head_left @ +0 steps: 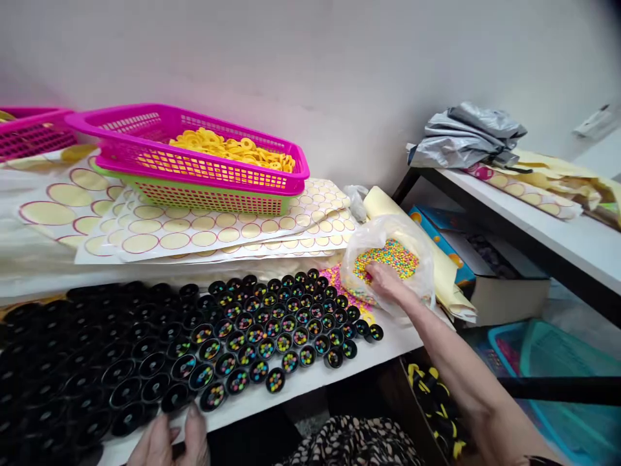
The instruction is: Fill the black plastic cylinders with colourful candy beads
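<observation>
My right hand inside clear bag of coloured candy beads, fingers curled into the beads, grip unclear, bag just right of black caps on desk, my left hand flat, open, touching nearest caps, pink basket behind caps.

Black caps crowd shelf; bare strip along front edge.
</observation>
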`<state>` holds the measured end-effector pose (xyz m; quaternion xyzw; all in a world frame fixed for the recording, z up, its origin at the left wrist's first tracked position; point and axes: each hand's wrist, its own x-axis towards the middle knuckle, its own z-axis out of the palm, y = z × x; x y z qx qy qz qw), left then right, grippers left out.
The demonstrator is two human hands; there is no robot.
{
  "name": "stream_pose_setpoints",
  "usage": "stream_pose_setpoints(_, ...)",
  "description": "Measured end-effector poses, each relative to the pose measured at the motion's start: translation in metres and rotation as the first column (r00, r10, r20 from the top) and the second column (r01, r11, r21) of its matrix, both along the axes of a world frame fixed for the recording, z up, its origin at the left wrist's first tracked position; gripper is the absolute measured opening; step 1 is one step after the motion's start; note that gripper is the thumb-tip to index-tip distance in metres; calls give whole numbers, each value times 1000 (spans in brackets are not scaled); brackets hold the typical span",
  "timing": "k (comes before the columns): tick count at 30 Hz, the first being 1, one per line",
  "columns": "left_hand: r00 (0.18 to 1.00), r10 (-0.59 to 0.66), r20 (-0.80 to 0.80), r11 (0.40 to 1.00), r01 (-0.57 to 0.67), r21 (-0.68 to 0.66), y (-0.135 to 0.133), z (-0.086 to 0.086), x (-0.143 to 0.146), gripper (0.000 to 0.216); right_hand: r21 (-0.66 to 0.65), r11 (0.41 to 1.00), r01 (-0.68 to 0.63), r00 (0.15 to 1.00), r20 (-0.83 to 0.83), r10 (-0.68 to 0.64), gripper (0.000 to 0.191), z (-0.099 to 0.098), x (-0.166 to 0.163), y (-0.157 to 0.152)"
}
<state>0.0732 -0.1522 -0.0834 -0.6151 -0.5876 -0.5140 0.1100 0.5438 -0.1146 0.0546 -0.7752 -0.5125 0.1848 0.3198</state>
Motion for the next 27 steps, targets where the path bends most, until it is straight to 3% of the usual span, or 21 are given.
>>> stream_pose_setpoints(4, 993, 69, -96, 997, -65, 44, 0, 3, 5, 49, 13, 995, -98, 991, -93, 99, 10, -2, -1, 10)
stream_pose_setpoints(10, 992, 102, -77, 994, -100, 35, 1, 2, 8, 41, 172, 985, -11, 957, -285, 60, 23, 11, -12, -9)
stream_pose_setpoints(14, 981, 110, -160, 990, -95, 101, -10, 17, 15, 43, 288, 956, -53, 812, -545, 209, 25, 34, -66, -18)
stream_pose_setpoints(18, 991, 71, -111, 997, -66, 48, -15, 21, 18, 48, 254, 909, -330, 698, -583, 416, 24, 47, -143, -4)
stream_pose_setpoints(23, 997, 41, -65, 999, -39, 28, -19, 21, 19, 48, 153, 737, -658, 598, -489, 635, 14, 39, -233, 41)
stream_pose_setpoints(25, 999, 32, -44, 999, -31, 39, -20, 22, 19, 48, 154, 687, -710, 577, -433, 693, 9, 32, -254, 62)
stream_pose_setpoints(27, 999, 24, -27, 998, -23, 50, -20, 22, 18, 47, 157, 681, -715, 567, -439, 697, 8, 26, -264, 77)
